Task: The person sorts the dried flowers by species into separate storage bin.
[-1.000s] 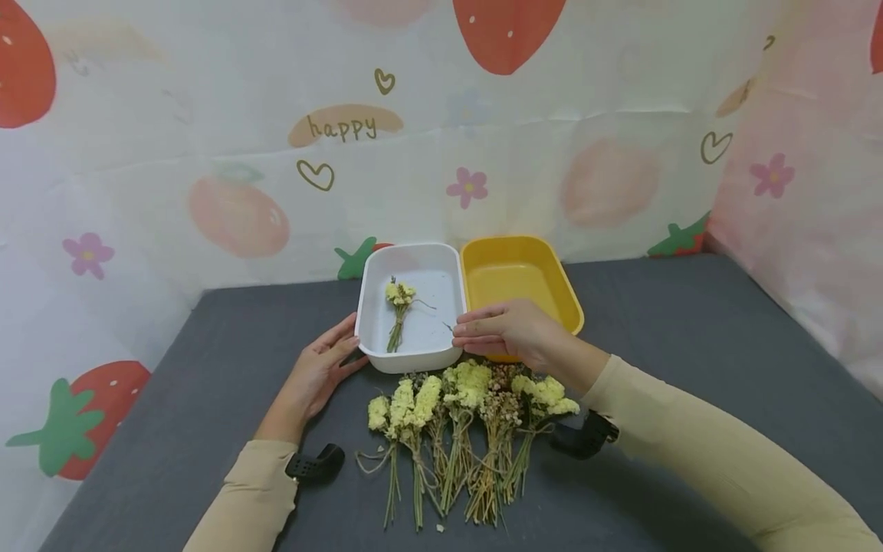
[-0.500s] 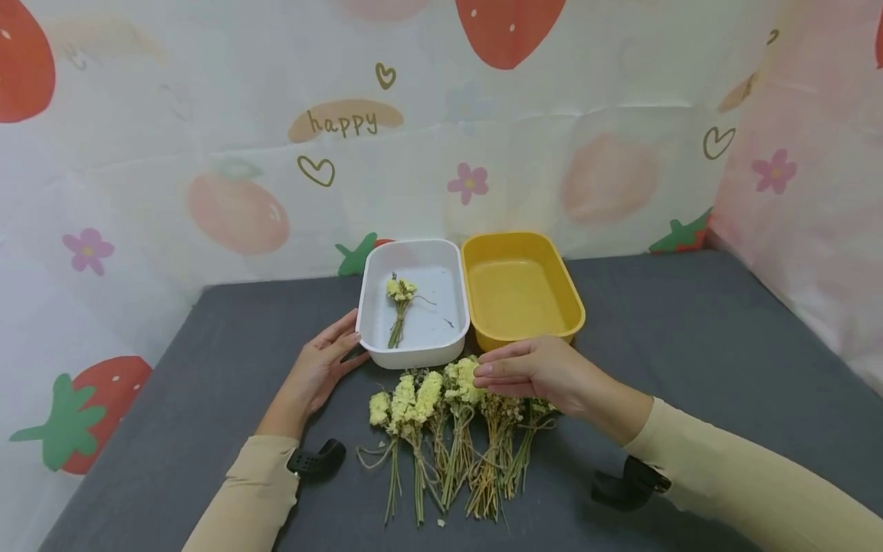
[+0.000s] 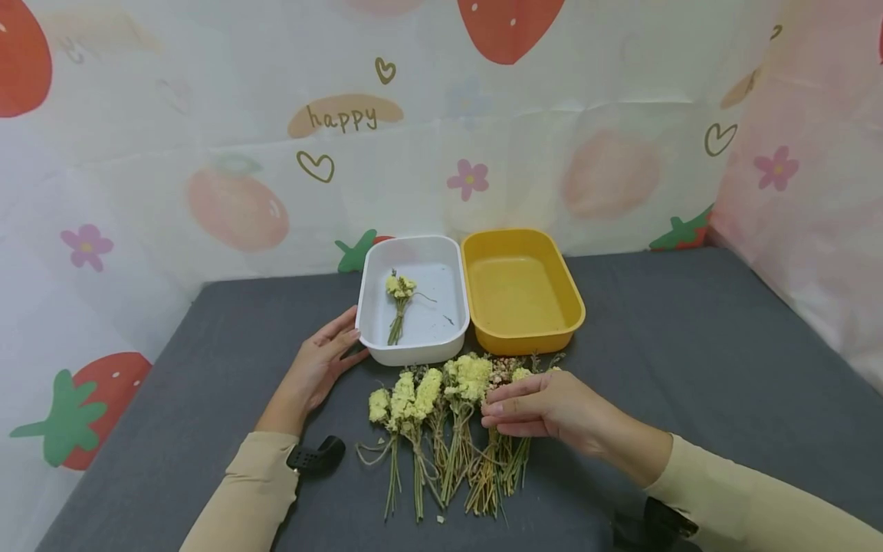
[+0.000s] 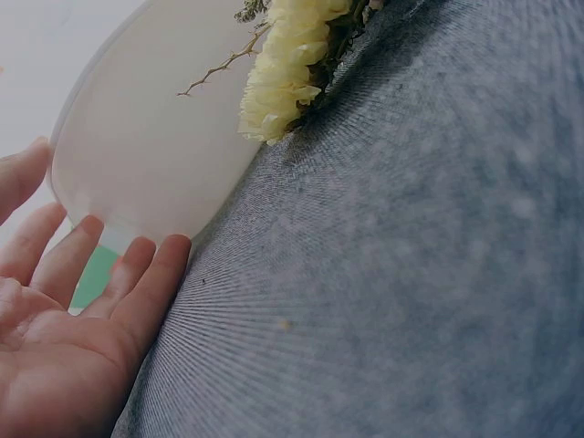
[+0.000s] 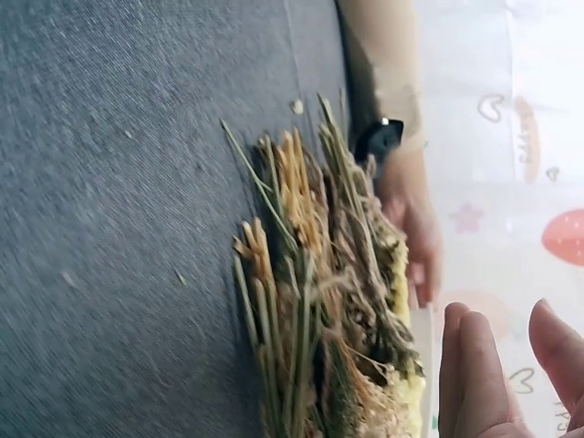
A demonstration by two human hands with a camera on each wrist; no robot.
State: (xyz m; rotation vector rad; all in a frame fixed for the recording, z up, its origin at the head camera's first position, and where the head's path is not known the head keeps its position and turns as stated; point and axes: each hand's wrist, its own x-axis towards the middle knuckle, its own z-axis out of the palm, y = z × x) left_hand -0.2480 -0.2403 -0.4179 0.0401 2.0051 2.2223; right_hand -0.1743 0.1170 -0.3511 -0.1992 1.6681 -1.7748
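Observation:
My left hand (image 3: 319,368) rests with spread, straight fingers against the left wall of the white tray (image 3: 414,354); the left wrist view shows its fingertips at the tray's side. In that tray lies one small bunch of dried yellow flowers (image 3: 400,288), its stems tied with twine. My right hand (image 3: 545,412) hovers over the right part of a row of tied dried flower bunches (image 3: 469,376), fingers fairly straight, with nothing visible between them. It covers part of the rightmost bunches. In the right wrist view, thumb and fingers stand apart beside the tied stems (image 5: 292,237).
A yellow tray (image 3: 527,337) stands right beside the white one, at the back of the grey cloth-covered table (image 3: 690,345). A printed strawberry curtain (image 3: 524,138) hangs behind it. Small plant crumbs (image 3: 440,519) lie near the stems.
My right hand has moved from the white tray's right edge toward me and to the right, over the flower bunches. The left hand stays at the white tray.

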